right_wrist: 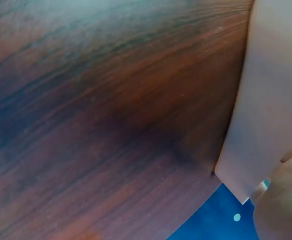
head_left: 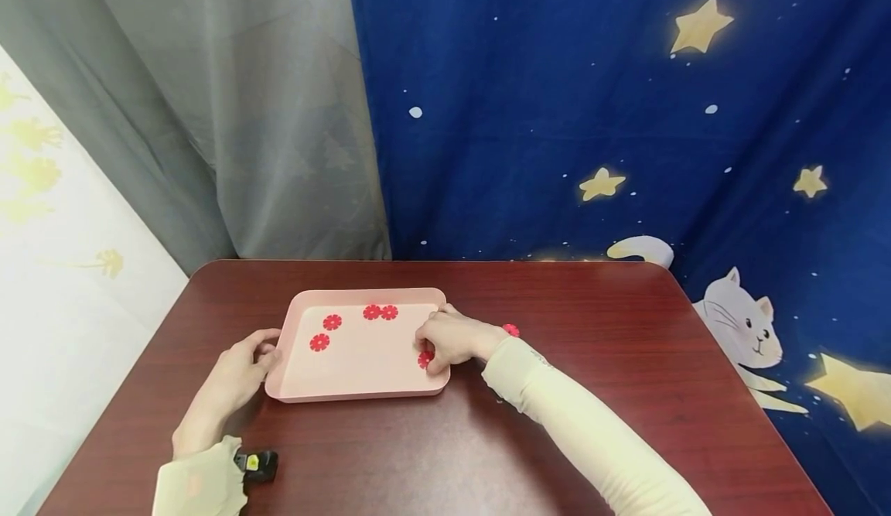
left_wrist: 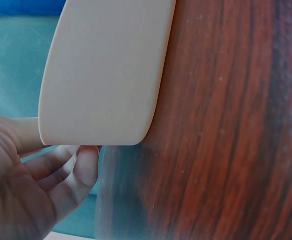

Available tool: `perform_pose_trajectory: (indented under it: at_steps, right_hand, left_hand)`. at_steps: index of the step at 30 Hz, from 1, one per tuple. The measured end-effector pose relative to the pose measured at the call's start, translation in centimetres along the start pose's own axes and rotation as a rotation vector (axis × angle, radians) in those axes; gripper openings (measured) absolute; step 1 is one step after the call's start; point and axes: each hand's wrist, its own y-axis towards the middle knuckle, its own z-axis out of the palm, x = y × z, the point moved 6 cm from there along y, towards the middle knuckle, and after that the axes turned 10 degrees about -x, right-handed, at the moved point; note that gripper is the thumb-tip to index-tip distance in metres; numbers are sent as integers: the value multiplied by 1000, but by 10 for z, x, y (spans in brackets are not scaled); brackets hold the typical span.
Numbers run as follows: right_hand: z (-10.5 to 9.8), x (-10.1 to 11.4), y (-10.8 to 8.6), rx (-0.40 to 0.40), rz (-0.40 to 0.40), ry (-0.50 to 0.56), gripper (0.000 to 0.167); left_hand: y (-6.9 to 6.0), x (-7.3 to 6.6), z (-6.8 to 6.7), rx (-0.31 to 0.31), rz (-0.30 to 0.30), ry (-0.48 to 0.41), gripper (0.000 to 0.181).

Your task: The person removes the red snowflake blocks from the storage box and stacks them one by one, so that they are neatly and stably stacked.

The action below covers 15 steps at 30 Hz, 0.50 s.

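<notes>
A shallow pink tray (head_left: 362, 396) lies on the table, with several red flower-shaped discs (head_left: 332, 322) scattered in it. At its left end my left hand (head_left: 240, 369) grips the rim: in the left wrist view a finger reaches over the pink wall (left_wrist: 106, 75) and the thumb (left_wrist: 87, 165) is outside. My right hand (head_left: 455, 338) reaches over the right end, its thumb and fingers curled round a red flower-shaped disc (head_left: 424, 359) near the front right corner. Only part of the right hand (right_wrist: 283, 200) shows beyond the tray wall in the right wrist view.
Another red disc (head_left: 511, 330) lies on the brown table (head_left: 592, 307) right of the tray, partly hidden by the right wrist. A small black device (head_left: 261, 466) is at the left sleeve. Grey and blue curtains (head_left: 487, 114) hang behind the table's back edge.
</notes>
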Motion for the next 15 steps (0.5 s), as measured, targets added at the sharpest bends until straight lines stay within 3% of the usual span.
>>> perform_pose_trajectory:
  at_steps: [9, 15]
  right_hand:
    - [3, 3, 2, 1, -38, -47, 26]
    - [0, 1, 1, -47, -46, 19, 18]
  left_hand:
    - [0, 0, 0, -3, -4, 6, 36]
    - [-2, -1, 0, 0, -10, 2, 37]
